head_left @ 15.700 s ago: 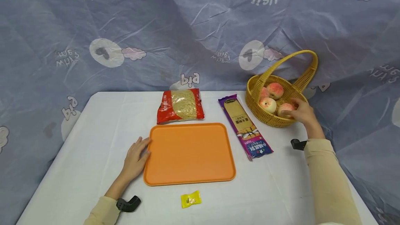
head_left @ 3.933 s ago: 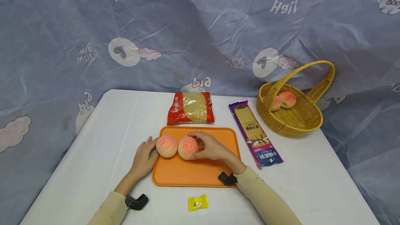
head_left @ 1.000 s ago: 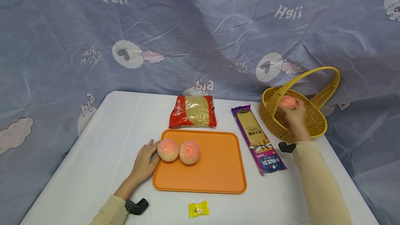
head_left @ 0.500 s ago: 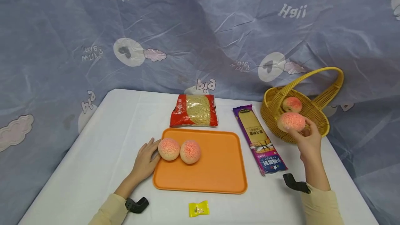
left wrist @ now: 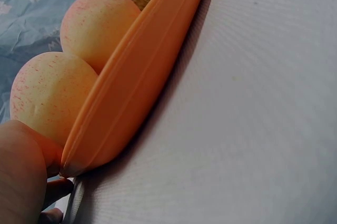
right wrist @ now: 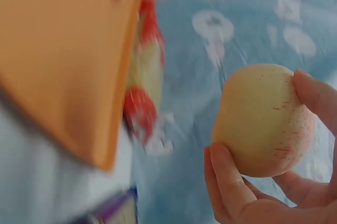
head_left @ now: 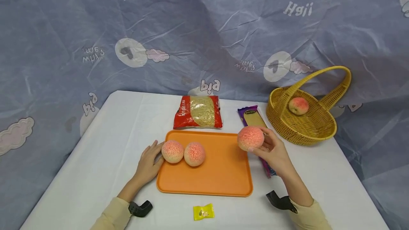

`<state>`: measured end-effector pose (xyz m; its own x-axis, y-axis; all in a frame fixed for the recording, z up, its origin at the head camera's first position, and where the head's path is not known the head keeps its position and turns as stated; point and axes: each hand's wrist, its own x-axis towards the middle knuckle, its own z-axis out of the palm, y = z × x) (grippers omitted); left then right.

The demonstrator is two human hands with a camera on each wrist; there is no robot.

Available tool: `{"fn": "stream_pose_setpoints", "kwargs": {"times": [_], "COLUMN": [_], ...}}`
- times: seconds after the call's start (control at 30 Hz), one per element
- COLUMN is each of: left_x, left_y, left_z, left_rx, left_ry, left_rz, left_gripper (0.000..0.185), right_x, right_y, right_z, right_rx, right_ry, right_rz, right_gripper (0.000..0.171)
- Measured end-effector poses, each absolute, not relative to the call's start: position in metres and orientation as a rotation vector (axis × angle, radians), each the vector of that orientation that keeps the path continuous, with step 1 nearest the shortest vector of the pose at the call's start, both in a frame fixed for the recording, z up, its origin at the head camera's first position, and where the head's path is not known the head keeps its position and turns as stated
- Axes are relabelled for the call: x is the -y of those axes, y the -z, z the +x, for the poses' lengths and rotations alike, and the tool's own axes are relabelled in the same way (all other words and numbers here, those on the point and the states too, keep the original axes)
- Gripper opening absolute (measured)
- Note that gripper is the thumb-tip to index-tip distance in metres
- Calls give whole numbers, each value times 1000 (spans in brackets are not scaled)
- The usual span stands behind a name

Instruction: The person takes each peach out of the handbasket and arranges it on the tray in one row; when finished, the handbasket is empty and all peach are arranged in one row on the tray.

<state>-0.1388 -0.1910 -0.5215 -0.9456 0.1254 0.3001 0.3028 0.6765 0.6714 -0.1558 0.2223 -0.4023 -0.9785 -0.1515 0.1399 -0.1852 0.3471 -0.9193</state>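
While the right hand [head_left: 274, 152] holds a pink peach [head_left: 250, 138] above the right edge of the orange tray [head_left: 220, 173], its fingers and thumb curl round the fruit — the right wrist view shows them cupping it from below and from the side. Two more peaches [head_left: 183, 152] sit touching each other on the tray's left part, near its far-left corner. At the tray's left rim the left hand [head_left: 148, 162] rests flat on the white table [head_left: 105, 144], fingers straight and together, tips against the rim just beside the nearer peach. One peach lies alone in the yellow wicker basket [head_left: 306, 130], which stands at the table's far right. Between basket and tray lies a purple noodle packet [head_left: 252, 116], partly hidden by the held fruit; a red bag of noodles [head_left: 198, 112] lies just beyond the tray's far edge — and a small yellow sweet [head_left: 203, 212] lies near the table's front edge.
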Motion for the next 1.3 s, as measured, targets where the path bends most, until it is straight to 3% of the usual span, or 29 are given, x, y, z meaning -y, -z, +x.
{"fn": "stream_pose_setpoints", "kwargs": {"times": [0.5,1.3], "left_x": [189,191], "left_y": [522,525], "left_z": [-142,-139], "left_rx": [2666,2653], "left_ry": [1123,1105], "left_rz": [-334,-349], "left_gripper": [47,48], "right_x": [-166,-153], "right_y": [444,473], "right_z": [-164,-162], "right_rx": [2707,2769], "right_ry": [-1867,-1826], "right_rz": [548,669], "right_gripper": [75,75]}}
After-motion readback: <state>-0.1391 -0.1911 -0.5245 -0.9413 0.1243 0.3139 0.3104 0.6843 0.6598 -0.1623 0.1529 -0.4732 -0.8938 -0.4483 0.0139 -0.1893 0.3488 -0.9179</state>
